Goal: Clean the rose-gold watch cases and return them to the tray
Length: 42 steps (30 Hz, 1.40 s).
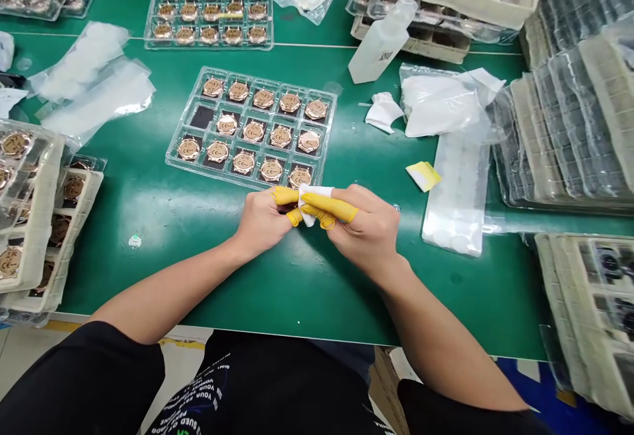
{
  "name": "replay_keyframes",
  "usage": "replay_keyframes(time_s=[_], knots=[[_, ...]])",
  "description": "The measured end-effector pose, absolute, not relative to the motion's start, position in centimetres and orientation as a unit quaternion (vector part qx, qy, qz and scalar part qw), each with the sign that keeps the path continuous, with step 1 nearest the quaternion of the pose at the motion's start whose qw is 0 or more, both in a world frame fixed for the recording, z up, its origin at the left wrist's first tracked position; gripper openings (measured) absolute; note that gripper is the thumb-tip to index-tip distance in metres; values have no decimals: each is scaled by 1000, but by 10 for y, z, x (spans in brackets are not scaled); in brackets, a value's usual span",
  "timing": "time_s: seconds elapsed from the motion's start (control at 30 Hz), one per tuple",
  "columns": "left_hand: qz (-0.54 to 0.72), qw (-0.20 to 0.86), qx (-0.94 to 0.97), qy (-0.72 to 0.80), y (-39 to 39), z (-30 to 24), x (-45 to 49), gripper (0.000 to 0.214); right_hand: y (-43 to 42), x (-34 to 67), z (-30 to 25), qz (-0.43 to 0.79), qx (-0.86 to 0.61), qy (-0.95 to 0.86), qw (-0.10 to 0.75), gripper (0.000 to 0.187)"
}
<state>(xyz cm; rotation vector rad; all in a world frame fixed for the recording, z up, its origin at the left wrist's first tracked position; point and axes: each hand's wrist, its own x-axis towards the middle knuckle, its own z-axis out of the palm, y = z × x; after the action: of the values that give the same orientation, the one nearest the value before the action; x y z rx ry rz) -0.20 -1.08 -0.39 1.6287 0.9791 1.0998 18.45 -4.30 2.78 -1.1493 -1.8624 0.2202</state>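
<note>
My left hand (265, 218) and my right hand (364, 224) meet low over the front of the table, both wearing yellow finger cots. My right fingers are closed on a small white wiping cloth (317, 192), pressed against the left fingertips. Whatever my left hand pinches is mostly hidden by fingers and cloth; only a dark bit shows. Just beyond them lies a clear plastic tray (191, 115) of rose-gold watch cases (263, 98), backs up. Its left slot in the middle row shows only a black pad (202, 117).
Behind is another filled tray (148, 26). To the right are a white squeeze bottle (374, 52), crumpled wipes (384, 111), a yellow-white folded piece (423, 175) and a plastic strip (453, 197). Tray stacks (559, 131) crowd the right side; more trays (37, 224) stand at left.
</note>
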Motion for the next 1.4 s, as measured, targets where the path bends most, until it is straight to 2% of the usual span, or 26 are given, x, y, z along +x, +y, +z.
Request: replay_keyframes(time_s=[0.07,0.13,0.2,0.3,0.5,0.67,0.87,0.97,1.07,1.1,1.2,1.23,1.27,1.3,1.4], knots=[[446,479,637,406,-12,-3,-2,21,-40,190,21,-7,-450,-772,449,35],[448,516,601,415,-12,-3,-1,23,-38,194,17,-43,-451,-766,456,39],[451,536,578,419,-12,-3,0,24,-38,193,15,-53,-458,-758,462,37],[449,502,608,420,-12,-5,0,22,-38,186,15,-48,-438,-776,452,32],[469,501,592,423,-13,-3,-1,22,-36,186,15,-110,-441,-763,459,39],[459,439,656,407,-14,-1,-3,23,-40,185,8,-106,-452,-772,434,22],[485,543,541,421,-16,-3,1,21,-37,187,-1,-137,-508,-725,445,25],[502,551,525,411,-16,-5,2,21,-39,186,2,-139,-522,-722,433,25],[507,526,549,407,-14,-6,0,21,-42,181,10,-37,-550,-712,435,14],[503,522,556,406,-13,-6,0,20,-42,179,12,46,-560,-694,450,13],[487,549,551,398,-10,-5,-1,19,-41,178,18,391,-529,-578,482,34],[486,561,543,393,-9,-4,0,20,-40,179,19,470,-506,-536,486,40],[489,570,534,388,-7,-3,0,24,-39,180,20,500,-493,-510,496,42],[494,576,526,384,-6,-3,1,28,-38,183,20,482,-494,-507,516,42],[498,595,509,372,-3,-2,3,43,-37,191,20,270,-527,-559,581,25]])
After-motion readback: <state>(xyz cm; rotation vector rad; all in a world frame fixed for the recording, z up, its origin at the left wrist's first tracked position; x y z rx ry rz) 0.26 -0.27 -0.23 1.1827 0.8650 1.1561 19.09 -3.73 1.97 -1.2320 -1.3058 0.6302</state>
